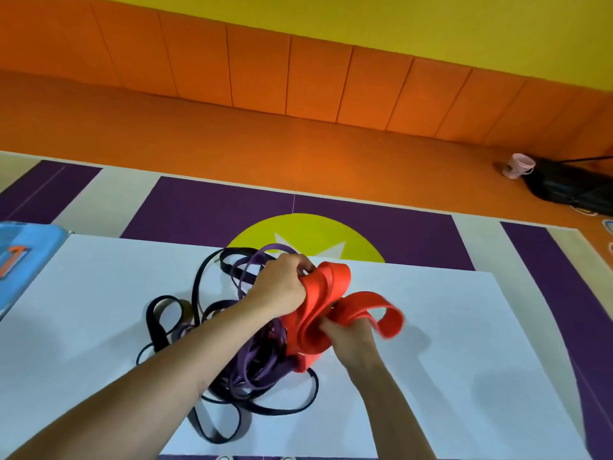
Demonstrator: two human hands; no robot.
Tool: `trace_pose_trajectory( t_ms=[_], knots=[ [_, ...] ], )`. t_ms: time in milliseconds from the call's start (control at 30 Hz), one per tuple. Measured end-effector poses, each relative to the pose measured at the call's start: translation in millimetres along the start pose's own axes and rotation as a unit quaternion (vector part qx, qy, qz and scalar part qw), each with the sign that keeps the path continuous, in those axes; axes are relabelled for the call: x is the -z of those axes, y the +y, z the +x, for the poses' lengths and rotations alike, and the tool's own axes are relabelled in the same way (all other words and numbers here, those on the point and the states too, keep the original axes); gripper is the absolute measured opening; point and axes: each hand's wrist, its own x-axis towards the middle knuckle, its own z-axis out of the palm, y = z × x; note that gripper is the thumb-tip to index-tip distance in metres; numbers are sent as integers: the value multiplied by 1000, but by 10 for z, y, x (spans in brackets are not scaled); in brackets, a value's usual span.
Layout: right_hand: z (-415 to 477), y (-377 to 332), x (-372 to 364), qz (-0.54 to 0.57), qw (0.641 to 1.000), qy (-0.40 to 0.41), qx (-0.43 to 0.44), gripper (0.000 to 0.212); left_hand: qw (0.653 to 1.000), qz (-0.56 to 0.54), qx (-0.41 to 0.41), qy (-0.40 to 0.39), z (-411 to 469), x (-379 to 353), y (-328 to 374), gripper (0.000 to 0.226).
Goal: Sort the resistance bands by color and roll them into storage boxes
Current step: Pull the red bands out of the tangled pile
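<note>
A wide red resistance band [335, 287] is bunched in folds above the white table [447, 327]. My left hand [282, 283] grips its upper fold from the left. My right hand [348, 340] grips its lower folds, and a loose red loop curls out to the right. Under and left of my hands lies a tangled heap of purple bands [262, 363] and black bands [166, 313]. Part of the heap is hidden by my left forearm.
A blue box [20, 257] sits at the table's far left edge. Beyond the table lies a purple, white and yellow floor mat [398, 234], then orange flooring. A pink cup [517, 166] and a black bag [570, 187] sit far right.
</note>
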Motion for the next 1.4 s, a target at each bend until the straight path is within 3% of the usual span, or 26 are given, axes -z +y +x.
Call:
trace_pose_trajectory(
  t_ms=[100, 167, 233, 333, 400, 533, 700, 800, 900, 1000, 1067, 1100, 1200, 1267, 1333, 1400],
  knots=[
    [-15, -38, 193, 47, 995, 73, -39, 5, 977, -139, -3, -163, 26, 51, -174, 31],
    [-32, -136, 360, 114, 987, 95, -58, 9, 968, -156, 0, -195, -3, 20, -360, 51],
    [-46, -241, 533, 181, 973, 109, -99, 14, 981, -41, -2, -190, -64, -142, -566, 68],
    [-104, -378, 713, 232, 962, 90, -114, 23, 966, 94, -37, -238, -236, -513, -635, 96],
    [-174, -447, 799, 262, 956, 57, -118, 19, 962, 126, -67, -233, -287, -738, -587, 87],
    [-286, -593, 992, 306, 945, 55, -104, 18, 949, 181, -73, -248, -213, -921, -568, 47],
    [-341, -668, 1187, 179, 976, 89, -84, 28, 976, 134, -68, -159, -167, -991, -442, 13],
    [-348, -596, 1340, 81, 986, 104, -100, 16, 996, 50, -55, -49, -105, -956, -195, 30],
    [-343, -449, 1446, 44, 984, 101, -137, 10, 994, -31, -106, 14, -14, -912, 169, 44],
    [-348, -371, 1482, 76, 984, 70, -143, 13, 986, -65, -156, 1, 22, -854, 595, 37],
    [-364, -345, 1504, 65, 989, 37, -126, 7, 987, -66, -144, -7, 61, -890, 724, 31],
    [-385, -325, 1520, 64, 991, 26, -114, 5, 991, -65, -113, -15, 97, -939, 732, 29],
    [-436, -230, 1580, 42, 996, 23, -75, 30, 989, -117, 58, -63, 134, -1114, 669, 20],
    [-464, -117, 1614, 25, 998, 31, -52, 51, 977, -124, 123, -121, 96, -1230, 632, 15],
    [-451, 38, 1667, -23, 998, 26, -53, 73, 973, -25, 107, -203, 38, -1351, 649, 32],
    [-432, 195, 1725, -77, 995, 8, -58, 88, 951, 118, 61, -279, -39, -1407, 716, 35]
  ],
)
